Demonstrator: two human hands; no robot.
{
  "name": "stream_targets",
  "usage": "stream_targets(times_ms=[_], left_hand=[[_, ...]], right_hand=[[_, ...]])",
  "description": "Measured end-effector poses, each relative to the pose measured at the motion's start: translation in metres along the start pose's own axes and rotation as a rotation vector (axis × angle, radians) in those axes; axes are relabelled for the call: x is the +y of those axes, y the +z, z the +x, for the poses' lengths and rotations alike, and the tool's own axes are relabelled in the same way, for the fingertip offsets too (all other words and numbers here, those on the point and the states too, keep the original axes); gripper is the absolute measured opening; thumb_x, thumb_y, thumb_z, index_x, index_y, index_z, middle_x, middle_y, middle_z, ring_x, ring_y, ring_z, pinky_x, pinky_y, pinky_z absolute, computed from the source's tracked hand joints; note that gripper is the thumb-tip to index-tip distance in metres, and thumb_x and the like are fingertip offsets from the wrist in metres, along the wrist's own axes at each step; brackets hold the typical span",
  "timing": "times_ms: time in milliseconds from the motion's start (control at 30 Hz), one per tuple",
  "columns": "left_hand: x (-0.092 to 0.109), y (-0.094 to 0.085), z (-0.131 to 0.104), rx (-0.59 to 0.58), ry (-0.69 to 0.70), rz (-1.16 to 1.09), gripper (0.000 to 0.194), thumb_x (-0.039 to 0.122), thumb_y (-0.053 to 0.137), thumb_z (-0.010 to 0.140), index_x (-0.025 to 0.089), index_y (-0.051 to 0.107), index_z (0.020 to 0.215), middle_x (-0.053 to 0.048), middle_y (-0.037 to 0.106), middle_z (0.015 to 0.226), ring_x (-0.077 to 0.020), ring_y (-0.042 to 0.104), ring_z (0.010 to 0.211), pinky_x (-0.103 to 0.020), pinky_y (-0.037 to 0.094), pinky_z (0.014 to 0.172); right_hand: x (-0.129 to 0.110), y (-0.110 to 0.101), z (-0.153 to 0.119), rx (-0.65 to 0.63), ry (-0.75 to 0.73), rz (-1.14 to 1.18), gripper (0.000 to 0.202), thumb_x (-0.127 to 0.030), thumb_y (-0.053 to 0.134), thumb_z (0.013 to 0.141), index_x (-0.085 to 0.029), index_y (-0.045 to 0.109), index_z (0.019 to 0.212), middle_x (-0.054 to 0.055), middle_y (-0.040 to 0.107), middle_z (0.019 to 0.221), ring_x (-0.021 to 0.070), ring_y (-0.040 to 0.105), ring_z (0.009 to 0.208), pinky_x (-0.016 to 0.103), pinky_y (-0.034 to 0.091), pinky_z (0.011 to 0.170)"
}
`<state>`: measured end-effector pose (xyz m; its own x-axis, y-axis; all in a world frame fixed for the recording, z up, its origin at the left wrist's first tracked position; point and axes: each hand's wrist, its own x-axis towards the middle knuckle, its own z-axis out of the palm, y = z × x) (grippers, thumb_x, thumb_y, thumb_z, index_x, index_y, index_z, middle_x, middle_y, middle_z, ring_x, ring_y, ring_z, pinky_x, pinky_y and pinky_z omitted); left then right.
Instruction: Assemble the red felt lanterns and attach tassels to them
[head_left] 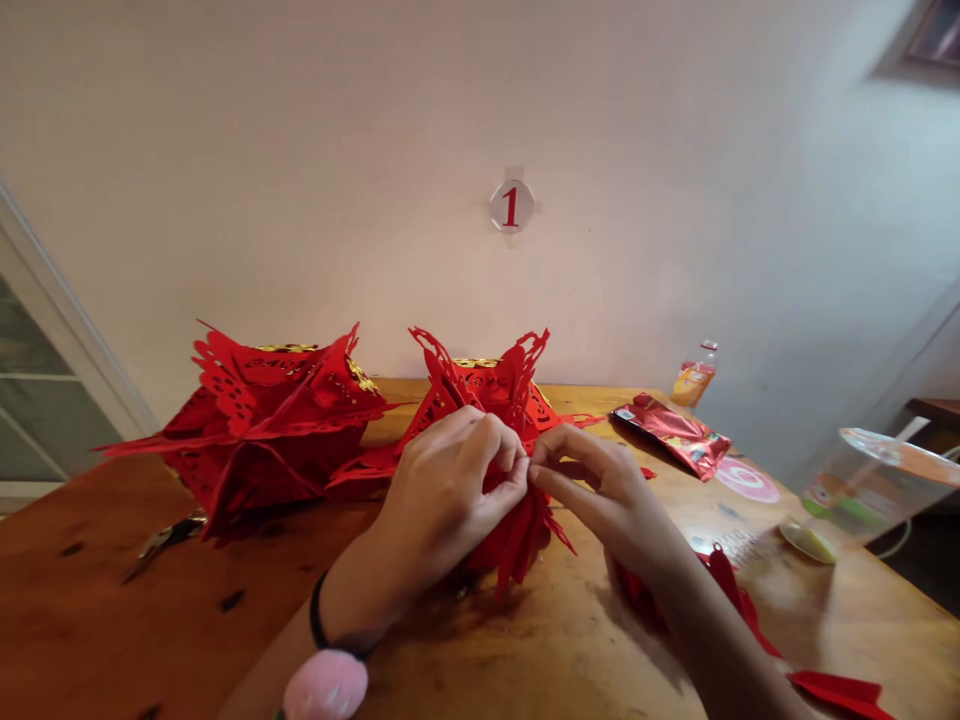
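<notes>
My left hand (461, 475) and my right hand (592, 475) meet fingertip to fingertip at the front of a red cut-out lantern (442, 395). Both are closed in a pinch. Whatever lies between the fingertips is too small or too hidden to make out. Pointed, lacy panels of this lantern stick up behind my hands, with a little gold trim at its top. To the left sits a second red lantern (259, 435), fanned out like a star with gold edging. Part of the lantern in the middle is covered by my hands.
Scissors or a similar metal tool (161, 545) lie by the left lantern. On the right are a red foil packet (671, 435), a small bottle (695, 375), a tilted clear cup (877, 480) with a straw, and loose red pieces (840, 688). A wall rises behind the wooden table (315, 600).
</notes>
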<state>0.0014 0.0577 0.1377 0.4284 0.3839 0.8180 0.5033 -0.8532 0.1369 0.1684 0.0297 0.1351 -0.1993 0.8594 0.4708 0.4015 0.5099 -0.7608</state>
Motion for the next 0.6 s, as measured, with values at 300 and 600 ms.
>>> stream_targets(times_ms=[300,600], left_hand=[[-0.004,-0.001,-0.001,0.081,0.065,0.089,0.016,0.017,0.060,0.077,0.019,0.047,0.086,0.001,0.061,0.079,-0.0137,0.055,0.074,-0.028,0.042,0.070],[-0.006,-0.013,0.007,-0.162,-0.174,-0.122,0.011,0.026,0.047,0.087,0.020,0.055,0.083,0.000,0.062,0.079,-0.0128,0.056,0.073,-0.027,0.042,0.070]], right_hand=[[-0.001,-0.003,0.002,0.012,0.071,0.112,0.013,-0.029,0.057,0.079,-0.017,0.056,0.074,0.000,0.057,0.072,0.0094,0.051,0.067,0.021,0.042,0.059],[0.008,-0.002,0.005,-0.030,0.164,0.190,0.022,-0.038,0.056,0.078,-0.017,0.055,0.074,0.000,0.054,0.068,0.0096,0.048,0.061,0.022,0.039,0.054]])
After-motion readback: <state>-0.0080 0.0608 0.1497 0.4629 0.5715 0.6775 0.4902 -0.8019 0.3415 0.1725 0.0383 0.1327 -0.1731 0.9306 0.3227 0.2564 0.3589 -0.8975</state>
